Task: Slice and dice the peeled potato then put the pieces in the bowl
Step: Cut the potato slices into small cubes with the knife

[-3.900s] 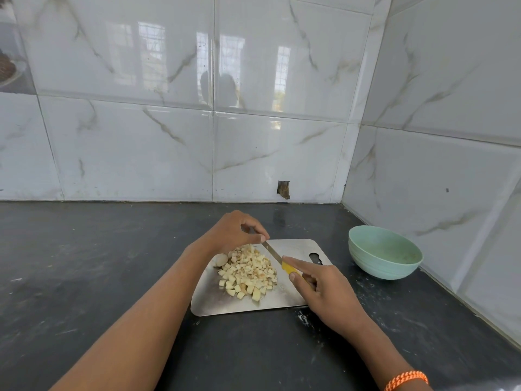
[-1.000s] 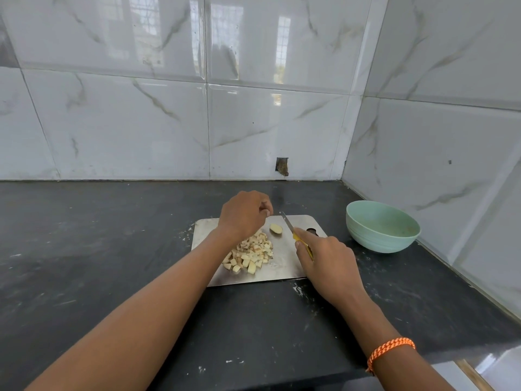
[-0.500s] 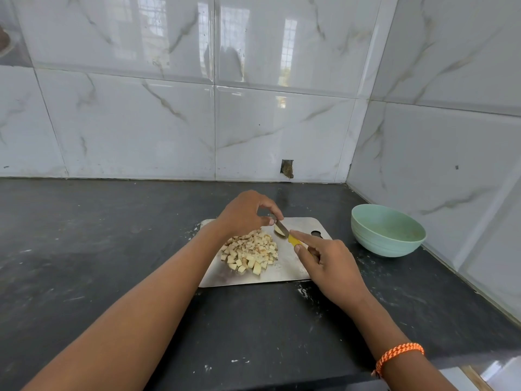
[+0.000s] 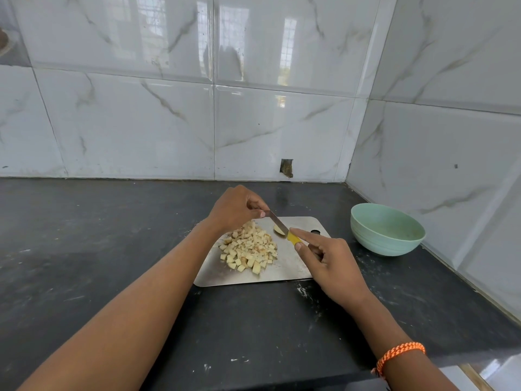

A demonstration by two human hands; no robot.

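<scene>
A steel cutting board (image 4: 284, 270) lies on the dark counter with a heap of diced potato (image 4: 249, 248) on its left half. One pale potato slice (image 4: 278, 230) lies behind the heap, under the blade. My right hand (image 4: 327, 258) holds a knife (image 4: 280, 223) by its yellow handle, forefinger stretched along the top. My left hand (image 4: 235, 210) hovers over the far left of the board, its fingertips pinching the blade's tip. The mint green bowl (image 4: 386, 230) stands to the right of the board and looks empty.
The black counter (image 4: 98, 249) meets marble-tiled walls behind and on the right, forming a corner just past the bowl. A small broken hole (image 4: 287, 167) sits low in the back wall. The counter's front edge runs along the lower right.
The blade has come down over the lone slice, and my left fingers have moved onto the blade's tip. The view has shifted slightly.
</scene>
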